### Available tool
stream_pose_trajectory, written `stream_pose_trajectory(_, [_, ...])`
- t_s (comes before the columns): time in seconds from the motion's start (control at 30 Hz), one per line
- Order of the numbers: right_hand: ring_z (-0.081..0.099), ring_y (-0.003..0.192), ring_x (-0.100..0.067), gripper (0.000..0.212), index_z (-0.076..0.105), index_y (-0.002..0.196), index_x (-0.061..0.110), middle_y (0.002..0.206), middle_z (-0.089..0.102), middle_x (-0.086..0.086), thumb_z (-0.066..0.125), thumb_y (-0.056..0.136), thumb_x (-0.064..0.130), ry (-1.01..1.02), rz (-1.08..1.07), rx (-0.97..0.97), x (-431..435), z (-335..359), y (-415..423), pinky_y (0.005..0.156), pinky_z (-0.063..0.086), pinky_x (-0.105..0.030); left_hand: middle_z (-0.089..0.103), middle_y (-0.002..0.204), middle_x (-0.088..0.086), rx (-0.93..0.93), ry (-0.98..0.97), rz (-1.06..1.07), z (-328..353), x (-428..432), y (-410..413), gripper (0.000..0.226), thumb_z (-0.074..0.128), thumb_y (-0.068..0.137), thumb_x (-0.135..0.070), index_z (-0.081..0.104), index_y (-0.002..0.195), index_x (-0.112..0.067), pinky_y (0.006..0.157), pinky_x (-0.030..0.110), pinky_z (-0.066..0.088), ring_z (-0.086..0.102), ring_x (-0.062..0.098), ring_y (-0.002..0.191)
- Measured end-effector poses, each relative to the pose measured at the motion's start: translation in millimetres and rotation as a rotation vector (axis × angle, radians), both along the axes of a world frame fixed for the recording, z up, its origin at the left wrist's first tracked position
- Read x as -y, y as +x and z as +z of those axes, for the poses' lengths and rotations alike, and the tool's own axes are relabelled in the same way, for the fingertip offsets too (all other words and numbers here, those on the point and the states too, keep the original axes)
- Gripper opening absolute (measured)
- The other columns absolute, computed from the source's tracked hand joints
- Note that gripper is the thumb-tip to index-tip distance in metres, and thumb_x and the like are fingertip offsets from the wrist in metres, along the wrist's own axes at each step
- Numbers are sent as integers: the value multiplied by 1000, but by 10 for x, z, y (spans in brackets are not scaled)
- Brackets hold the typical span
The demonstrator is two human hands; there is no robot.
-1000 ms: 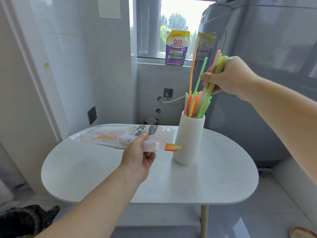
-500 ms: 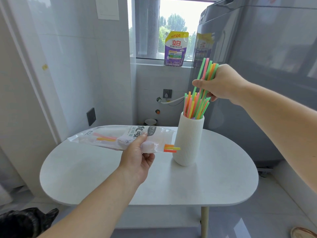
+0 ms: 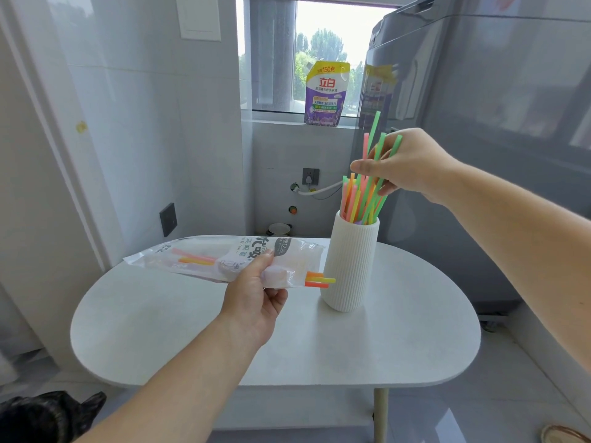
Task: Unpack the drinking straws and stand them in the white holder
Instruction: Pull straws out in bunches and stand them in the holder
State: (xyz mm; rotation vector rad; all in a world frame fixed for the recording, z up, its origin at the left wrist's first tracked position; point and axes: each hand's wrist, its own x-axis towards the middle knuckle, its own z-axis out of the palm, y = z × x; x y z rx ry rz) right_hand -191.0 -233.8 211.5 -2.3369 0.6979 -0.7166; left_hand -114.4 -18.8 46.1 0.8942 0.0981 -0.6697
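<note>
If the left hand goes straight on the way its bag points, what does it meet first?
Probably the white holder: the straw ends sticking out of the bag in the left hand overlap its side, though they might pass in front.

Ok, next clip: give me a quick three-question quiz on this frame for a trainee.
1. True or false: the packet gripped by the left hand is empty.
2. The straws pinched by the right hand have their lower ends: A) inside the packet; B) in the white holder; C) in mid-air, clear of everything.
3. Fill in: the packet's open end points toward the ____.
Key: 1 false, leftover straws poke out of it; 2 B; 3 white holder.
</note>
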Motion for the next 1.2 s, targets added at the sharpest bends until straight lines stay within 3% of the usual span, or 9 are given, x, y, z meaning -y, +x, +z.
stream_pose_trajectory(0.2, [75, 60, -17, 44, 64, 101, 18, 97, 71, -9, 89, 68, 33, 57, -7, 0, -13, 30, -24, 61, 64, -31, 75, 68, -4, 14, -5, -2, -4, 4, 3, 15, 76, 87, -23, 69, 101, -22, 41, 17, 49, 64, 6, 51])
stream_pose_trajectory(0.33, [74, 57, -15, 59, 54, 121, 19, 93, 71, -8, 88, 73, 27, -34, -15, 68, -43, -10, -56, 60, 64, -33, 75, 68, -4, 11, -4, -7, -5, 5, -1, 14, 76, 87, -23, 70, 100, -21, 41, 17, 49, 63, 6, 51])
stream_pose_trajectory(0.53, [73, 57, -10, 33, 61, 110, 17, 84, 74, -7, 81, 84, 20, -188, 18, 99, -41, -22, -77, 65, 63, -34, 75, 70, -4, 11, 0, -1, -9, -4, 9, 14, 76, 87, -23, 70, 100, -22, 41, 17, 50, 63, 8, 57])
stream_pose_trajectory(0.63, [71, 60, -10, 62, 48, 134, 19, 83, 72, -2, 80, 83, 33, -203, 17, 58, -45, -67, -18, 57, 55, -24, 76, 70, -4, 10, 2, -3, -8, 2, -1, 15, 76, 87, -22, 70, 101, -22, 41, 18, 50, 63, 7, 54])
stream_pose_trajectory(0.73, [69, 75, -14, 91, 30, 149, 21, 92, 66, 0, 81, 78, 48, -148, -39, 76, -42, -59, 73, 58, 53, -24, 76, 72, -4, 6, 4, 1, -13, 5, -10, 16, 76, 87, -22, 70, 102, -22, 41, 18, 49, 63, 9, 59])
stream_pose_trajectory(0.83, [64, 86, -15, 87, 27, 153, 25, 99, 64, 2, 77, 84, 42, -190, 3, 80, -51, -29, 149, 70, 55, -30, 77, 73, -3, 6, -1, 4, -11, 2, -8, 17, 76, 87, -22, 69, 103, -22, 41, 18, 49, 64, 9, 59])
stream_pose_trajectory(0.97, [67, 99, -27, 33, 63, 128, 13, 113, 72, -5, 53, 102, 31, -370, 77, -147, -99, -49, 160, 83, 54, -35, 76, 71, -4, 5, -3, 5, -4, -10, 6, 15, 76, 88, -22, 70, 101, -22, 41, 17, 49, 64, 7, 56])
stream_pose_trajectory(1.07, [60, 116, -36, 52, 66, 120, 6, 123, 68, -15, 32, 107, 43, -424, 74, -398, -145, -141, 122, 99, 49, -47, 76, 70, -4, 0, 0, 4, 1, -12, 14, 14, 76, 88, -22, 70, 100, -22, 41, 17, 49, 63, 8, 58])
stream_pose_trajectory(1.2, [25, 148, -32, 66, 40, 150, 18, 163, 31, -5, 20, 103, 59, -600, 69, -584, -156, -263, 70, 117, 19, -50, 75, 69, -5, 0, -1, -2, -3, -10, 12, 14, 77, 87, -23, 70, 100, -22, 41, 17, 49, 62, 8, 60])
